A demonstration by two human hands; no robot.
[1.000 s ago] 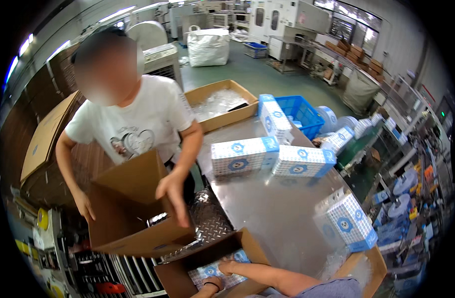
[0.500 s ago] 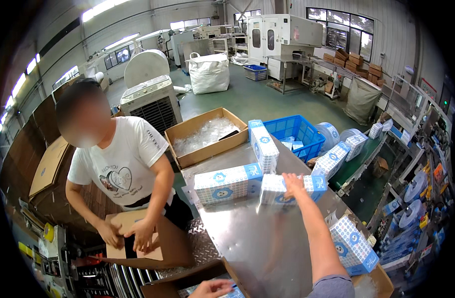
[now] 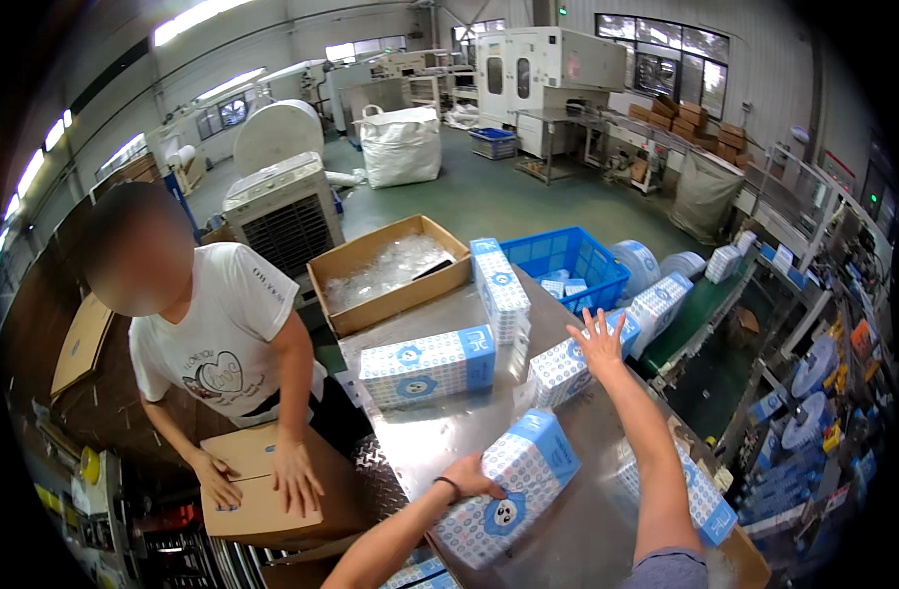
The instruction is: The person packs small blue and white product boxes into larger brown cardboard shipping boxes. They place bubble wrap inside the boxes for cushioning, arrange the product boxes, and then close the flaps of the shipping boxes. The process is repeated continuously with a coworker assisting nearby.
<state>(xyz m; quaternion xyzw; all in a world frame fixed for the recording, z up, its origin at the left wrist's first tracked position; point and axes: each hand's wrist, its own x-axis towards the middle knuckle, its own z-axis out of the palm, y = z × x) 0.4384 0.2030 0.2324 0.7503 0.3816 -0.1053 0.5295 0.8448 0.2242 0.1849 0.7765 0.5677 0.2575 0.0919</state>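
My left hand [image 3: 473,477] is closed on a large blue-and-white patterned pack [image 3: 518,496], held tilted over the metal table near the open carton. My right hand [image 3: 599,346] has its fingers spread, over another such pack [image 3: 559,373] at the table's far right; whether it touches that pack I cannot tell. Left of there, a third pack [image 3: 425,365] lies on the table, and one more [image 3: 500,285] stands behind it. Below my left forearm, an open carton [image 3: 307,569] contains blue-and-white packs, mostly hidden by the arm.
At the left a co-worker presses both hands on a closed cardboard box [image 3: 272,456] over a roller conveyor. Behind the metal table [image 3: 410,424] are a carton of clear plastic [image 3: 356,312] and a blue crate [image 3: 606,280]. A green conveyor belt [image 3: 690,319] with packs runs at the right.
My left hand has come up from the open carton and now grips a pack. My right hand has lifted its fingers and shifted up. The co-worker's box flaps have been folded shut.
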